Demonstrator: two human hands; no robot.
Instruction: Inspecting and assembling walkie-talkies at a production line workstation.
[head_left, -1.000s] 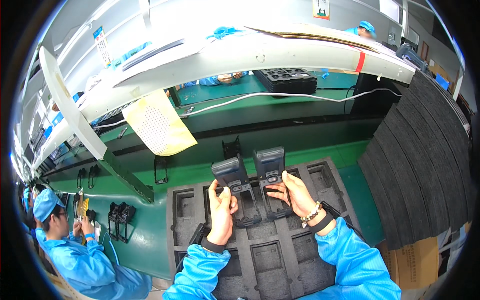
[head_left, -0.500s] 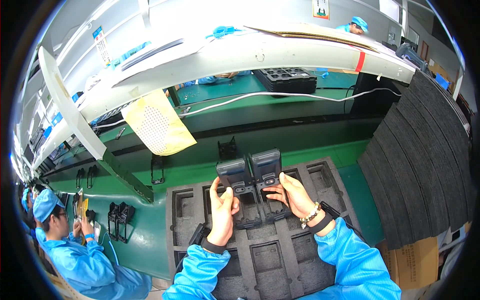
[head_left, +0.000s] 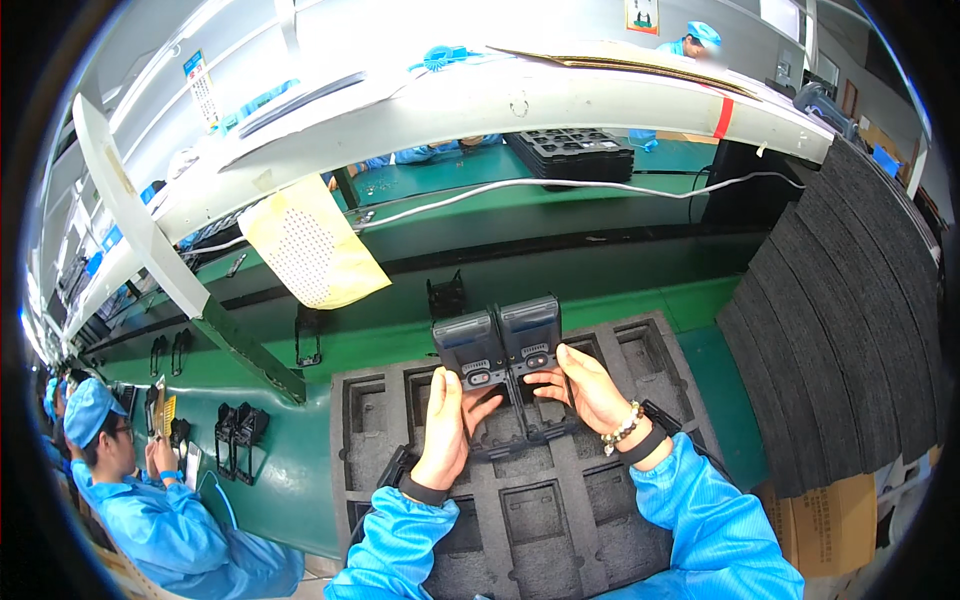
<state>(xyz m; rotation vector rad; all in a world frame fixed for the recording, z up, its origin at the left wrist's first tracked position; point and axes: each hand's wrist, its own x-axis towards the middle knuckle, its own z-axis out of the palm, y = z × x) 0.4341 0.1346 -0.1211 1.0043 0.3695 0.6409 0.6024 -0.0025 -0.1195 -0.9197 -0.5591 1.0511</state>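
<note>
Though boxy, smooth black devices (head_left: pixel 467 345)

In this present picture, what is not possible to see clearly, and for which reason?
All in the head view:
Far faces of the left black device and the right black device: turned away from the camera.
Foam tray, near edge: cut off by the picture's lower edge.
Cardboard box, upper part: hidden by dark sheets.
Marks on the yellow sheet: too small to make out.
</note>
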